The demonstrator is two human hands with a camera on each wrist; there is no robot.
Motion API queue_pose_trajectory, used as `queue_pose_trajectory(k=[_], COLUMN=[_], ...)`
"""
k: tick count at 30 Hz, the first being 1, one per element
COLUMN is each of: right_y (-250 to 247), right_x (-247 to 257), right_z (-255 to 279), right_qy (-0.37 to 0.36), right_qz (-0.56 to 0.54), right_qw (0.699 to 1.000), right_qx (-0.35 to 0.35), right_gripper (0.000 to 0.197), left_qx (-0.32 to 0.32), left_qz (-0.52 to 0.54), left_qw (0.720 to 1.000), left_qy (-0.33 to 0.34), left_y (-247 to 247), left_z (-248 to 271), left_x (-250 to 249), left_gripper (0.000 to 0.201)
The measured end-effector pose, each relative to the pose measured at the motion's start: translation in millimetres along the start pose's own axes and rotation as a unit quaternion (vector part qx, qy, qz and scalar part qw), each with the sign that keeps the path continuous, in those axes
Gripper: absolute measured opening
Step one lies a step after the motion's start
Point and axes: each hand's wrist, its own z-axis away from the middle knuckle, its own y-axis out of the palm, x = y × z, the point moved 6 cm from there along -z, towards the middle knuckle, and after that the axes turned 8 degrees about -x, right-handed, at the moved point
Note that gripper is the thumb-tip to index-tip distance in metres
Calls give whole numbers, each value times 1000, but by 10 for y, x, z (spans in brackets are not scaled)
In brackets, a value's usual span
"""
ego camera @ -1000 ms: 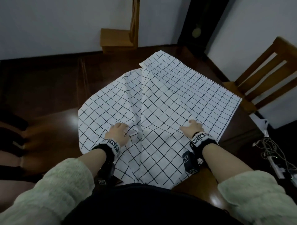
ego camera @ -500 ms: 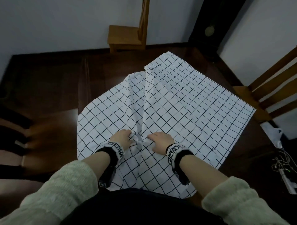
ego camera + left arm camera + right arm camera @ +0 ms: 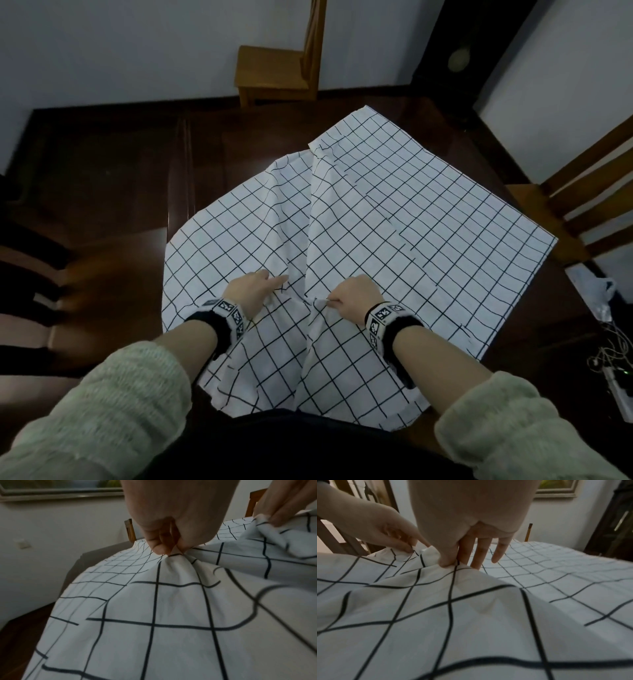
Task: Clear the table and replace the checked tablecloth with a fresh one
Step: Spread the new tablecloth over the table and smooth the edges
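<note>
The checked tablecloth [image 3: 394,219], white with black grid lines, lies rumpled on the dark wooden table [image 3: 113,192], a raised fold running down its middle. My left hand [image 3: 274,284] pinches a bunch of fabric just left of that fold; the left wrist view shows the pinch up close [image 3: 169,551]. My right hand [image 3: 330,301] pinches the fold right beside it. In the right wrist view, thumb and forefinger [image 3: 448,563] grip the cloth [image 3: 471,615] while the other fingers stay extended. The cloth's near edge hangs over the table toward my body.
Wooden chairs stand at the far side [image 3: 274,75] and at the right [image 3: 582,205], and a dark chair [image 3: 30,274] at the left. Cables and a power strip [image 3: 613,363] lie on the floor at right, near a plastic bag [image 3: 592,291].
My right hand slid left across the cloth from its right part to the central fold and pinched it beside the left hand. The left hand stayed in place.
</note>
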Motion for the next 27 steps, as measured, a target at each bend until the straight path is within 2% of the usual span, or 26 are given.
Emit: queue_pose_trajectory(k=[3,6,10,13,15,17,20,22,24,25,26,27], right_y=[-104,-271,-626,-786,-821,-730,-495,-379,-366,-387,-443,-518], right_x=[-28,-118,-500,-805,-968,-1167,-1461,-1540,-1544,-1544,-1531,-1513], right_z=[15,73,231,402,528,701,1008,1157,1207,1178,1121,1028], right_qy=[-8,23,152,227,264,314,397,423,423,419,414,412], right_qz=[29,95,91,121,160,164,138,114,100,91,81,65], right_qw=[1000,995,981,961,949,935,900,883,880,883,889,896], right_qx=[-3,-11,-79,-101,-66,17,115,169,192,192,177,150], right_gripper=[35,25,31,22,19,20,32,38,43,45,41,34], left_qx=[4,-9,-14,10,34,60,100,166,228,240,240,214], left_qz=[-45,-51,-82,-120,-144,-160,-200,-212,-196,-183,-177,-164], left_qw=[999,998,993,978,968,961,943,930,923,925,929,940], left_qy=[28,18,-80,-169,-201,-218,-248,-252,-242,-229,-218,-208], left_y=[-37,-120,-417,-624,-703,-717,-581,-423,-299,-292,-310,-351], left_z=[35,54,-14,9,84,210,479,637,699,661,595,504], left_x=[-16,15,314,582,746,870,987,1003,1000,1000,989,985], left_gripper=[70,56,37,35,36,37,22,20,15,14,13,11])
